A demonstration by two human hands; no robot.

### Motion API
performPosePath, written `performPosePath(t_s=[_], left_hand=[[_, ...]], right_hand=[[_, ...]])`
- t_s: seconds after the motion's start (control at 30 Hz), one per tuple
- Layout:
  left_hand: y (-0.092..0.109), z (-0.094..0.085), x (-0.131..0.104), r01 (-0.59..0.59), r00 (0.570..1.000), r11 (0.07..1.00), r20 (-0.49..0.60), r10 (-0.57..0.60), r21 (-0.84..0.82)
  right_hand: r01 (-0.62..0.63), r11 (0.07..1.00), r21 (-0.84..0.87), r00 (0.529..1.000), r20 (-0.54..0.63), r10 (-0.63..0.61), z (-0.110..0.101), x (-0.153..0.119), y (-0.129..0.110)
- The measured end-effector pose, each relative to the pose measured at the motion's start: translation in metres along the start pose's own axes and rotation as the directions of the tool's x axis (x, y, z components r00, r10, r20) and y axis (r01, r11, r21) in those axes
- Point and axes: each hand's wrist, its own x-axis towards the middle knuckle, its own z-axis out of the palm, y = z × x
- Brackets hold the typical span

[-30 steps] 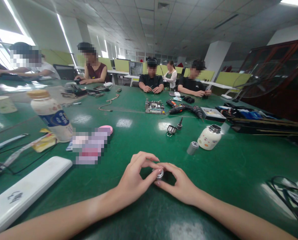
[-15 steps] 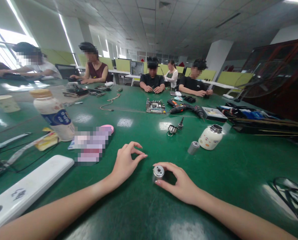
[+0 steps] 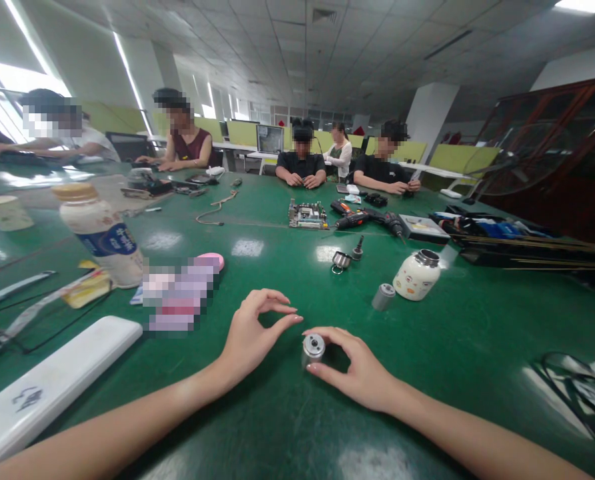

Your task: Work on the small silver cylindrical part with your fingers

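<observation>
My right hand has its thumb and fingertips around a small silver metal cylinder, which stands upright on the green table with a round hub and holes on its top face. To its left, my left hand hovers with fingers apart and nothing between them, its thumb tip a short way from the cylinder. A second, similar metal cylinder stands further right, beside a cream flask with its mouth uncovered. Behind them lie a steel cup-like part with a ring and a dark, narrow-tipped part.
On the left are a white power bank-like slab, a milk bottle, a blurred pink item and a paper cup. Further back sit a circuit board and power drills. Black cables lie right. Several people sit beyond.
My left hand has come slightly rightward, closer to the cylinder. My right hand keeps its hold, and the whole view has shifted a little.
</observation>
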Motion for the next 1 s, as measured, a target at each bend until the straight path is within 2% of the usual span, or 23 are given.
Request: performPosePath(t_s=[0.1,0.23,0.43,0.6,0.73,1.0], left_hand=[[0.018,0.003,-0.009,-0.074,0.997,0.981,0.008,0.077,-0.180],[0.034,0.006,-0.016,-0.156,0.984,0.975,0.064,0.168,-0.161],[0.036,0.007,-0.016,-0.183,0.977,0.972,0.083,0.196,-0.145],[0.042,0.003,-0.014,-0.189,0.964,0.975,0.170,0.207,-0.113],[0.045,0.001,-0.013,-0.222,0.941,0.969,0.235,0.242,-0.109],[0.044,-0.001,-0.013,-0.297,0.907,0.951,0.284,0.310,-0.088]], right_hand=[[0.020,1.000,-0.001,1.000,-0.004,-0.020,0.001,0.000,0.000],[0.034,0.999,-0.001,0.999,-0.015,-0.034,0.002,0.000,0.000],[0.024,1.000,0.010,1.000,-0.021,-0.023,0.003,0.000,0.002],[0.038,0.999,0.004,0.999,-0.029,-0.038,0.003,0.000,0.006],[0.041,0.999,-0.005,0.999,-0.031,-0.041,0.004,-0.001,0.008],[0.030,1.000,-0.007,0.999,-0.032,-0.030,0.004,-0.001,0.009]])
